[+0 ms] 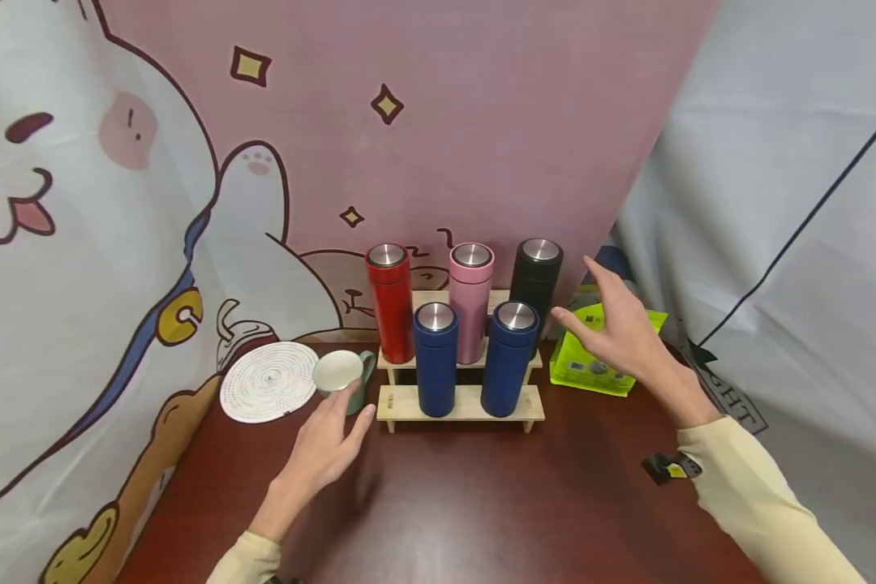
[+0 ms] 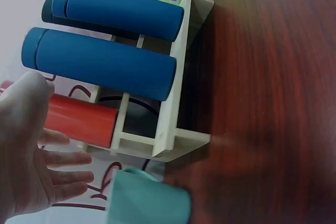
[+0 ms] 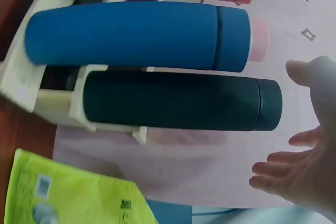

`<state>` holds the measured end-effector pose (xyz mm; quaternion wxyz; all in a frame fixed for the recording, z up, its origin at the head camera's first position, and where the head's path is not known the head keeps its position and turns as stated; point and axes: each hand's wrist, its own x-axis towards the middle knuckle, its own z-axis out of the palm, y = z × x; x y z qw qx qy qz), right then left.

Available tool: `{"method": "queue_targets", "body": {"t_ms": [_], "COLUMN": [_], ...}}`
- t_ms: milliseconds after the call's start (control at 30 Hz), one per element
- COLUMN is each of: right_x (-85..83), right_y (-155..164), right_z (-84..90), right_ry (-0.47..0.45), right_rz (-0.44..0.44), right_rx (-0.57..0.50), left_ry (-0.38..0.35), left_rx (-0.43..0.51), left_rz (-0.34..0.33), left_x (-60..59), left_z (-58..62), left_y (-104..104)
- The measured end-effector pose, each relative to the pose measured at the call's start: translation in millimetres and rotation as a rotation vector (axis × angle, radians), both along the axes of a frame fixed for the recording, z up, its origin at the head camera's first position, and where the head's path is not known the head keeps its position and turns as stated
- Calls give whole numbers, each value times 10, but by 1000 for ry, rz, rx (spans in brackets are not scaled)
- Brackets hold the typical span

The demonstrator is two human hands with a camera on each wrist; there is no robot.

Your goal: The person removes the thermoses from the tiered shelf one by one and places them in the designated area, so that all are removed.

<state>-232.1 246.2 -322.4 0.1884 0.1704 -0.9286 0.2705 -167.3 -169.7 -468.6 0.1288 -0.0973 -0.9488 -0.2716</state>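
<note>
A light wooden tiered rack (image 1: 394,403) carries several thermos bottles. On its front step stand two blue bottles (image 1: 435,365) side by side; behind them are a red bottle (image 1: 391,312), a pink bottle (image 1: 471,300) and a black bottle (image 1: 536,276). My right hand (image 1: 616,328) is raised just right of the black bottle, thumb and fingers spread, holding nothing. In the right wrist view its fingertips stand apart from the black bottle's lid. My left hand (image 1: 323,442) hovers near the green mug (image 1: 358,397), its fingers extended and overlapping the mug in the head view.
A round white woven mat (image 1: 268,381) lies left of the mug. At the right, a bright green-yellow pouch (image 1: 591,365) stands behind my right hand. A small black object (image 1: 660,469) is near my right sleeve. Printed cloth (image 1: 482,146) hangs behind the dark red table (image 1: 467,503).
</note>
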Motion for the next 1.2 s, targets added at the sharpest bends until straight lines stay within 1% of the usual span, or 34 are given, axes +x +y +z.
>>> {"method": "queue_targets", "body": {"t_ms": [100,267,500,567,800,967,1100,1200], "right_x": [-53,-161,-313,-364,-502,-554,-587,-605], "right_y": [-33,-128,-266,-299,-383,-410,-414,-419], "right_z": [13,32,77,87,59,16,-12,-25], "right_ry": [-3,-14,-36,-40,-51,-72,-81,-93], "right_rz": [-33,-49,-50,-49,-49,-70,-82,-82], "right_rx": [-67,-169,-260,-282,-331,-340,-346,-345], "left_ry": [-30,-36,-48,-39,-39,-40,-51,-51], "left_rx": [83,233,347,387,512,598,638,651], "left_rz": [10,28,83,97,143,168,196,228], "left_x": [0,-26,-119,-146,-256,-330,-385,-415], "left_z": [-99,-257,-491,-553,-739,-847,-924,-973], "left_y": [48,94,176,218,371,474,552,593]}}
